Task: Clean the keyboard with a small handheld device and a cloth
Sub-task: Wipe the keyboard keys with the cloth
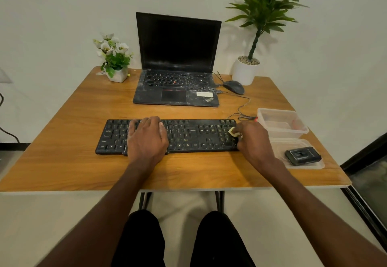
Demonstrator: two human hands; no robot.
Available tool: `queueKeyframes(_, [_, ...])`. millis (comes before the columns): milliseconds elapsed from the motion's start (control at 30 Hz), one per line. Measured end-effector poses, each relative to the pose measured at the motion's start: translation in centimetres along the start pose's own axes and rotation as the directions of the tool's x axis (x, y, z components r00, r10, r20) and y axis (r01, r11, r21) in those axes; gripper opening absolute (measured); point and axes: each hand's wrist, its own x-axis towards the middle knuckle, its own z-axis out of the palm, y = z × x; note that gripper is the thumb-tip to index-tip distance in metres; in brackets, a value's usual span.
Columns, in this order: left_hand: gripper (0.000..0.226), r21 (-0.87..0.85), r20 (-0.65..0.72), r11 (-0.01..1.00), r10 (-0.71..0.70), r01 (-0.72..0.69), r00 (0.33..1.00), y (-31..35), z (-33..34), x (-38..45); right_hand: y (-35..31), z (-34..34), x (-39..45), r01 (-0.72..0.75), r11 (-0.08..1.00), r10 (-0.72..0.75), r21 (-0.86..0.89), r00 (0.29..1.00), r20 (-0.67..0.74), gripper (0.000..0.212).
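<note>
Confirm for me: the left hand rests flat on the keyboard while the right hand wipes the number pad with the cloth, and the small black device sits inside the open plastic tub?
Not quite. In the head view the small black device lies on the flat plastic lid nearer the person, not in the tub. The rest holds: left hand flat on the keyboard, right hand holding the cloth.

There is just one camera, and it sits on my head. It looks forward and down at the table [62, 162] from close up, so I see my arms, my knees below, and the wall [62, 15] at the far side
</note>
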Motion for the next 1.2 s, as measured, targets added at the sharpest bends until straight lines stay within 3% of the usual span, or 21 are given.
queueKeyframes(133, [0.032,-0.008,-0.012,1.0,0.01,-0.01,1.0,0.1,0.0,0.0,0.3,-0.5,0.1,0.05,0.982,-0.052,0.18,0.999,0.004,0.035])
queueKeyframes(267, [0.032,-0.018,-0.013,1.0,0.019,-0.02,1.0,-0.1,0.1,-0.1,0.5,-0.6,0.6,0.194,0.981,-0.194,0.01,0.978,0.07,0.036])
queueKeyframes(400, [0.031,-0.017,-0.014,1.0,0.017,-0.017,1.0,0.0,0.2,-0.1,-0.4,-1.1,0.9,-0.033,0.987,0.033,-0.158,0.999,-0.003,0.024])
queueKeyframes(600, [0.031,-0.003,-0.009,1.0,0.012,-0.012,1.0,-0.1,0.3,0.0,0.2,-1.3,0.0,-0.161,0.976,0.174,-0.144,0.981,0.081,0.022])
queueKeyframes(700, [0.032,0.002,-0.008,1.0,0.011,-0.011,1.0,-0.1,0.4,0.0,0.9,-2.2,1.2,-0.229,0.973,0.232,-0.038,0.971,0.062,0.026])
queueKeyframes(767, [0.032,0.001,-0.004,1.0,0.008,-0.008,1.0,-0.2,0.4,0.0,0.6,-2.2,1.3,-0.237,0.971,0.237,-0.012,0.971,0.037,0.03])
queueKeyframes(900, [0.036,0.016,-0.018,1.0,0.021,-0.021,1.0,-0.3,0.5,0.1,0.0,-1.9,0.5,-0.196,0.979,0.201,-0.051,0.971,0.129,0.03])
queueKeyframes(1033, [0.033,0.013,-0.038,1.0,0.022,-0.022,0.999,-0.3,0.6,0.0,0.1,-2.9,1.3,-0.279,0.958,0.273,0.065,0.959,0.08,0.028])
queueKeyframes(1200, [0.034,0.013,-0.047,0.999,0.036,-0.036,0.998,-0.2,0.5,0.0,-1.3,-1.8,0.5,-0.209,0.977,0.212,-0.041,0.97,0.118,0.02])
